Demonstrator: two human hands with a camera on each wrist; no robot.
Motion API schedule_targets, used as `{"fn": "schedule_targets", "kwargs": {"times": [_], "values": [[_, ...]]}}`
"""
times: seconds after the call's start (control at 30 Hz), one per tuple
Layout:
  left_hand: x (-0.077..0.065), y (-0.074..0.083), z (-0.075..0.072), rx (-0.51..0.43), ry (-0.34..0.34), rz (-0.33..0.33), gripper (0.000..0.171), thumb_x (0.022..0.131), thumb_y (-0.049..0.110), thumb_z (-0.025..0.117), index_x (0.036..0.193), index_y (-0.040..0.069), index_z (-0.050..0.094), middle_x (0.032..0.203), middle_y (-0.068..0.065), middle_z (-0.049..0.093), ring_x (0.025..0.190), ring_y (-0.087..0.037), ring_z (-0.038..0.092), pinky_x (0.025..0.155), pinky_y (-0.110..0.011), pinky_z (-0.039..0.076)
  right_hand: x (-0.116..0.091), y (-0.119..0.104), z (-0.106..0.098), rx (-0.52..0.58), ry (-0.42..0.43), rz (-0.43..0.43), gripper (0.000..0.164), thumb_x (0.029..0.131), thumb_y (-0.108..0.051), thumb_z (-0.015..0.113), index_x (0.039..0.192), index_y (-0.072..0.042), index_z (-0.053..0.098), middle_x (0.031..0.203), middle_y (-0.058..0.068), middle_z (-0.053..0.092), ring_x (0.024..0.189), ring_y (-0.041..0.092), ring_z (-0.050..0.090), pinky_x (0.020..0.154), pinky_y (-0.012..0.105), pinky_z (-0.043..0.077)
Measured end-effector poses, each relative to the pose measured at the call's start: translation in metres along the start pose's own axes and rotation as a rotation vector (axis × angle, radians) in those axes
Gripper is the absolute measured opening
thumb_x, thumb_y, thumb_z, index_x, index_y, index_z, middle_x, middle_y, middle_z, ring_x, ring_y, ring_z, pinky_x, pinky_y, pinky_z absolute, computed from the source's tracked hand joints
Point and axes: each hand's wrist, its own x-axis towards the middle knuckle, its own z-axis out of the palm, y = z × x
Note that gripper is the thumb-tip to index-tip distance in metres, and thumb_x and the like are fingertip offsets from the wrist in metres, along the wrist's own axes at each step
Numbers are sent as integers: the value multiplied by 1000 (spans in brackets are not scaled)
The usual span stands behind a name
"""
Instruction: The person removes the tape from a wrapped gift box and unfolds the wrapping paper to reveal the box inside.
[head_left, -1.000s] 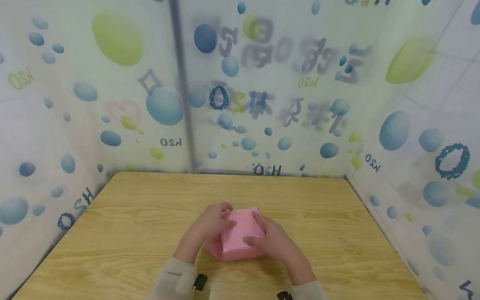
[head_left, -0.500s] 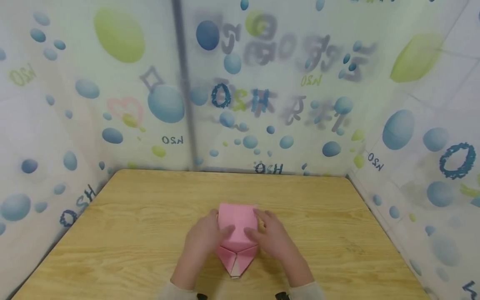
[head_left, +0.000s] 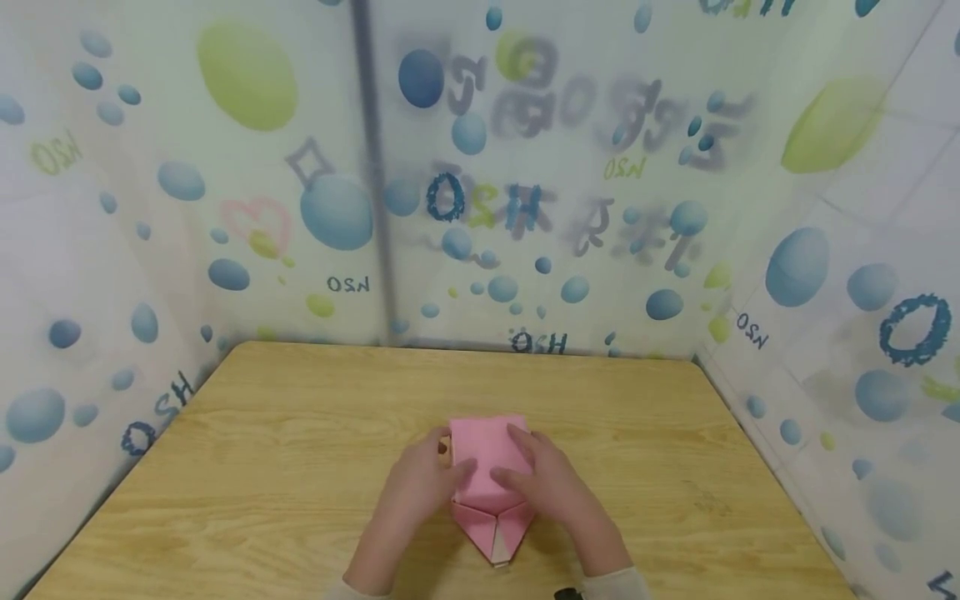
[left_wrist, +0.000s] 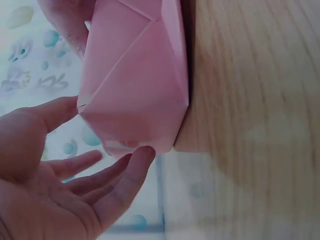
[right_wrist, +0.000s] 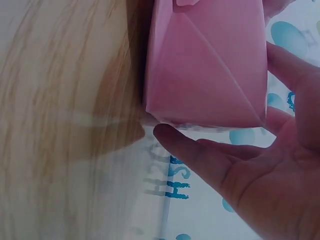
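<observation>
A pink folded paper box [head_left: 487, 458] stands on the wooden table. Its near end tapers to a pointed flap [head_left: 495, 533] with a pale strip down the middle. On the box's left side my left hand [head_left: 423, 477] holds it, thumb on the top edge; the left wrist view shows its fingers [left_wrist: 142, 157] bent at the box's end. My right hand [head_left: 551, 475] holds the opposite side, with the thumb on top. In the right wrist view, one fingertip [right_wrist: 162, 131] reaches the low corner. Diagonal creases cross the side walls.
The wooden table [head_left: 300, 417] extends around the box on all sides. Pale curtain-like walls [head_left: 465, 167] with blue and green dots and mirrored lettering enclose it at the back and both sides.
The box has turned: its pointed flap swung from the left to face me. Over the last half second it shifted slightly to the right, with both hands staying on its sides.
</observation>
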Motion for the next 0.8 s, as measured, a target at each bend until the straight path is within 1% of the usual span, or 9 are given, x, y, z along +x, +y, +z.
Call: {"fn": "schedule_targets", "kwargs": {"times": [0.03, 0.07, 0.17, 0.23, 0.27, 0.37, 0.47, 0.6, 0.8], "values": [[1, 0, 2, -7, 16, 6, 64, 94, 33, 81, 145, 4, 58, 132, -22, 71, 105, -32, 74, 84, -48, 64, 0, 1, 0, 0, -3, 0, 76, 97, -39, 78, 160, -11, 47, 163, 32, 43, 151, 54, 42, 122, 70, 36], [2, 0, 4, -22, 28, 15, 59, 94, 31, 81, 143, 5, 59, 130, -21, 71, 102, -31, 73, 80, -46, 63, 0, 2, 0, 2, -8, -1, 76, 97, -40, 77, 160, -11, 47, 162, 31, 44, 151, 53, 43, 122, 69, 37], [5, -1, 10, -54, 58, 39, 43, 94, 28, 81, 129, 7, 65, 115, -16, 70, 86, -23, 66, 67, -35, 57, 0, 3, 0, 8, -24, -7, 76, 98, -41, 76, 161, -9, 47, 161, 28, 49, 151, 50, 45, 123, 66, 38], [7, -1, 15, -55, 79, 53, 34, 93, 26, 82, 116, 7, 66, 105, -14, 67, 79, -20, 59, 63, -30, 51, 0, 3, 0, 10, -32, -10, 76, 99, -42, 75, 161, -8, 46, 160, 27, 50, 151, 48, 45, 123, 65, 39], [7, 0, 17, -60, 86, 56, 31, 92, 26, 83, 111, 7, 66, 106, -15, 66, 79, -20, 58, 62, -30, 50, 0, 3, 0, 14, -35, -8, 76, 98, -42, 76, 161, -8, 47, 160, 27, 50, 151, 49, 45, 123, 66, 38], [8, 0, 21, -58, 108, 55, 29, 90, 26, 85, 101, 8, 65, 128, -22, 64, 88, -24, 63, 69, -35, 56, 0, 2, -1, 23, -41, -6, 76, 98, -42, 76, 161, -9, 47, 161, 27, 49, 151, 49, 44, 123, 66, 38], [9, 0, 24, -57, 117, 49, 27, 89, 25, 85, 98, 9, 65, 148, -29, 54, 101, -32, 67, 78, -45, 61, 0, 2, -1, 26, -41, -4, 76, 99, -42, 75, 161, -9, 47, 161, 27, 49, 151, 50, 44, 123, 67, 37], [10, 1, 27, -51, 126, 40, 20, 92, 23, 82, 95, 10, 67, 153, -32, 50, 111, -40, 69, 85, -52, 61, 1, 4, -1, 20, -38, 4, 76, 98, -43, 75, 161, -10, 47, 161, 27, 49, 151, 49, 44, 123, 67, 37], [9, 3, 27, -11, 155, 66, 12, 93, 17, 77, 94, 7, 72, 151, -34, 53, 119, -48, 68, 92, -58, 61, 3, 7, 0, 23, -38, 23, 76, 99, -43, 75, 161, -11, 47, 162, 27, 48, 152, 50, 43, 123, 67, 36]]}}
